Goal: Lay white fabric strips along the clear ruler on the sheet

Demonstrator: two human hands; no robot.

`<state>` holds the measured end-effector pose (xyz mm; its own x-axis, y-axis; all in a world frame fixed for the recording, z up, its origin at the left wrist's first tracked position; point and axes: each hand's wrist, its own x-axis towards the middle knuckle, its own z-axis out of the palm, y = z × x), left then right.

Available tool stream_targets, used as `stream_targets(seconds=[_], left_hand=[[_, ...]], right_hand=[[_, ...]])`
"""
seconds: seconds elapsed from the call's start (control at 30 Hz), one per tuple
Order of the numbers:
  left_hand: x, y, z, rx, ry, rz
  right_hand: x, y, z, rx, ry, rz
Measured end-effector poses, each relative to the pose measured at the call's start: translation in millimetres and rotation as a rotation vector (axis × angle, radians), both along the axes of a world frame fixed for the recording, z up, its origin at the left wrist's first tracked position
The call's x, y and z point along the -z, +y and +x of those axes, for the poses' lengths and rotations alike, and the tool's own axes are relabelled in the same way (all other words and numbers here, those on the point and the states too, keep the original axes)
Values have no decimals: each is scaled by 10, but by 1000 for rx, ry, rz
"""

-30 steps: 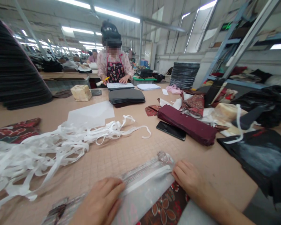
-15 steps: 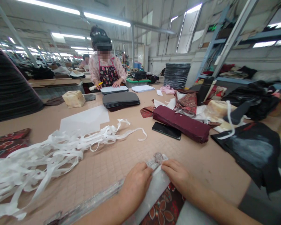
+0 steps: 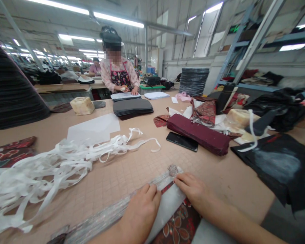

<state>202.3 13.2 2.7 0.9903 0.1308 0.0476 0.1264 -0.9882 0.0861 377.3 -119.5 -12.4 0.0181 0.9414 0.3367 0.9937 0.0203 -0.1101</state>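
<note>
Before me lies a dark brown fabric piece (image 3: 176, 225) with a red and tan flower pattern and a pale sheet (image 3: 169, 202) along its far side. My right hand (image 3: 190, 189) pinches the far corner of this edge, thumb and fingers together. Lower down the same edge, my left hand (image 3: 143, 210) has its fingers curled and pressed on it; the thumb is hidden. A thin dark red strip of fabric shows between the hands. Alongside runs a long greyish bar (image 3: 117, 203) with a crusted surface and a lumpy far end near my right fingertips.
Tangled white tape (image 3: 53, 162) spreads over the left side. A black phone (image 3: 182, 141) lies beside a maroon fabric roll (image 3: 198, 134). Dark stacked panels (image 3: 133, 107) sit farther back, where a co-worker (image 3: 119, 73) stands. Black cloth (image 3: 277, 162) hangs over the right edge.
My left hand has slid toward me along the edge, away from my right hand. The dark red strip has come into sight between them. My right hand stays at the corner.
</note>
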Motion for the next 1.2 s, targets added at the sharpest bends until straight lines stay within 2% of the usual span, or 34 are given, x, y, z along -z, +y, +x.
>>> stream_targets(seconds=[0.2, 0.27, 0.4, 0.5, 0.57, 0.67, 0.8, 0.97, 1.1, 1.2], left_hand=[[58, 48, -345, 30, 27, 96], [82, 74, -518, -9, 19, 99], [100, 173, -923, -160, -26, 1], [107, 231, -1145, -196, -69, -89], [119, 227, -1207, -178, -94, -70], [140, 159, -1196, -124, -105, 89], [151, 69, -1178, -59, -32, 251], [142, 99, -1415, -89, -95, 266], [97, 128, -1660, -175, -160, 261], [54, 111, -1729, -222, -136, 234]], right_hand=[[-105, 12, -115, 12, -145, -56], [-97, 6, -72, -14, -129, -34], [-62, 16, 23, -35, -117, -11], [-95, 100, -64, -35, -132, -10], [-141, 193, -241, -75, -77, -41], [-173, 343, -615, -221, 28, -114], [-68, 459, -976, -408, -8, -79], [26, 407, -918, -455, -109, 8], [-50, 421, -874, -439, -131, -8], [-94, 528, -1035, -479, -102, -31]])
